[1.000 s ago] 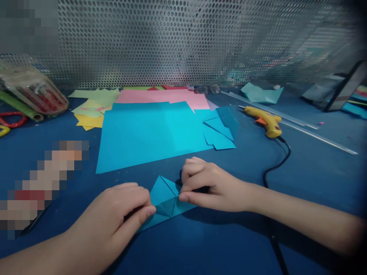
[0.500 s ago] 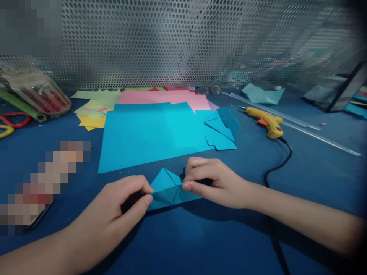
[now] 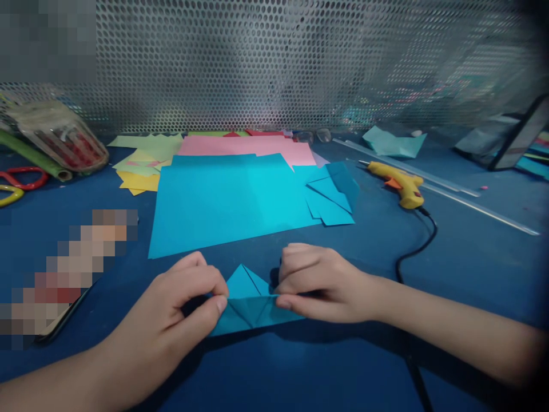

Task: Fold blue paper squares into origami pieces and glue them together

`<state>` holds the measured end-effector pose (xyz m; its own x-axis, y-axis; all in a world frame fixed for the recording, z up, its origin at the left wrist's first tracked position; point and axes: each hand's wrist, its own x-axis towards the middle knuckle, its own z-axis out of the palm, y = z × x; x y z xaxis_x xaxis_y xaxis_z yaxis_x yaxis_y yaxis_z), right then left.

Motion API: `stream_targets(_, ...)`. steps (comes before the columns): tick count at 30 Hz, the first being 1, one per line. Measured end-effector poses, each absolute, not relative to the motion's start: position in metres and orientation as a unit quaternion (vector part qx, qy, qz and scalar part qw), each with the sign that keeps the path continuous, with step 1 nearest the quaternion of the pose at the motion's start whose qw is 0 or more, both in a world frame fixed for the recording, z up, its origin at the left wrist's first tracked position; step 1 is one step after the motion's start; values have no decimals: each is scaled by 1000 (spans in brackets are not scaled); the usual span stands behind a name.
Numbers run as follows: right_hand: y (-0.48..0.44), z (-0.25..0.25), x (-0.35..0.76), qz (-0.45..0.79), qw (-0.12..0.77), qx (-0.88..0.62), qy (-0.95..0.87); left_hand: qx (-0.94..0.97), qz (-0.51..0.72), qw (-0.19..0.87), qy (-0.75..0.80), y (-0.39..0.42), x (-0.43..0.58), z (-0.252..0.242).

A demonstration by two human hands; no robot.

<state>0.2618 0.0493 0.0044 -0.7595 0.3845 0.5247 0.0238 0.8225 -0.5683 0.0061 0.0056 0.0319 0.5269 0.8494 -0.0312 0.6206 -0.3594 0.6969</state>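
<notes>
A small folded piece of blue paper is held low over the blue table, with a pointed peak rising behind its near flap. My left hand pinches its left side between thumb and index finger. On the right side, my right hand grips the flap's upper edge with thumb and curled fingers. Parts of the paper's two ends are hidden behind my hands. Just beyond lies a large blue paper sheet, with cut and folded blue pieces at its right.
A yellow glue gun with a black cord lies at right, near clear glue sticks. Pink paper, yellow and green scraps lie behind. At left are a jar and red-handled scissors. A perforated metal panel stands behind.
Both hands have brought the folded blue paper slightly lower and nearer to me. The right hand's fingers have curled more over its edge.
</notes>
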Motion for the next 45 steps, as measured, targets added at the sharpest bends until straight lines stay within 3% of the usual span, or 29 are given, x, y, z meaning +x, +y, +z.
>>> stream_targets(4, 45, 3, 261, 109, 342, -98, -928, 820, 214, 286, 447, 3, 11, 34)
stream_targets(11, 48, 15, 279, -66, 324, -71, -941, 814, 311, 234, 432, 2, 2, 35)
stream_targets(13, 52, 19, 287, -87, 330, -133, -930, 798, 310, 205, 474, 7, -3, 32)
stream_targets(18, 84, 21, 314, -203, 365, -455, -786, 811, 220, 134, 525, 16, -4, 18)
stream_targets(21, 108, 16, 337, -202, 327, -497, -778, 841, 120, 59, 524, 18, -5, 7)
stream_targets(25, 127, 1, 358, -192, 268, -533, -780, 839, 47, 81, 537, 22, -12, -2)
stream_targets(31, 125, -8, 354, -197, 208, -562, -776, 830, 23, 92, 550, 23, -11, 1)
stream_targets(40, 115, -2, 334, -202, 191, -546, -790, 832, 21, 101, 545, 23, -8, 6)
stream_targets(45, 110, -3, 324, -134, 205, -422, -873, 845, 28, 106, 523, 23, -6, 7)
